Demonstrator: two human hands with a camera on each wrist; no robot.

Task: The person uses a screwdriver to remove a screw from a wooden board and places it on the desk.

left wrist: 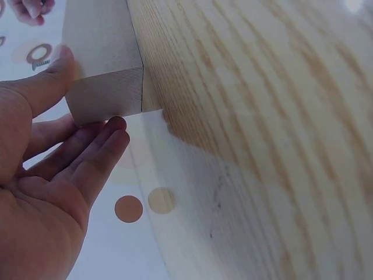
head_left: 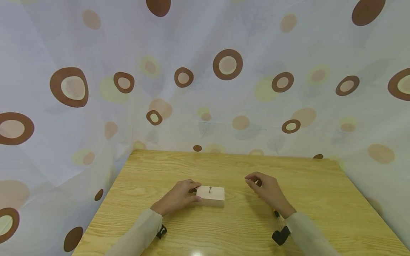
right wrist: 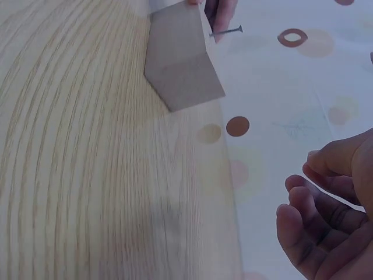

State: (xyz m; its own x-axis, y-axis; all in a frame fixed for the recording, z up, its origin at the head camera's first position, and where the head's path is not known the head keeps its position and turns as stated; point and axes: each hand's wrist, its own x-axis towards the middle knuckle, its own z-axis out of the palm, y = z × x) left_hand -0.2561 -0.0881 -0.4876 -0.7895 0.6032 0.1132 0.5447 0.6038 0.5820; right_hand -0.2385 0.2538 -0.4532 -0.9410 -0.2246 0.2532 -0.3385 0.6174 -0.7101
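A pale wooden block point(head_left: 210, 202) lies on the table with a screw point(head_left: 210, 189) standing up out of its top face. The screw point(right wrist: 226, 32) shows its flat head and thin shank in the right wrist view. My left hand point(head_left: 181, 195) holds the block by its left end, thumb on the near side and fingers around the far side. In the left wrist view the thumb point(left wrist: 61, 67) presses along the block point(left wrist: 108, 52). To the right of the block, apart from it, my right hand point(head_left: 267, 187) hovers with loosely bent fingers and nothing visible between them.
The wood-grain table point(head_left: 205, 227) reaches back to a white curtain point(head_left: 205, 96) with brown and yellow dots, which also closes in both sides. A black wrist strap piece point(head_left: 281, 235) hangs below the right sleeve, and another point(head_left: 161, 232) sits at the left cuff.
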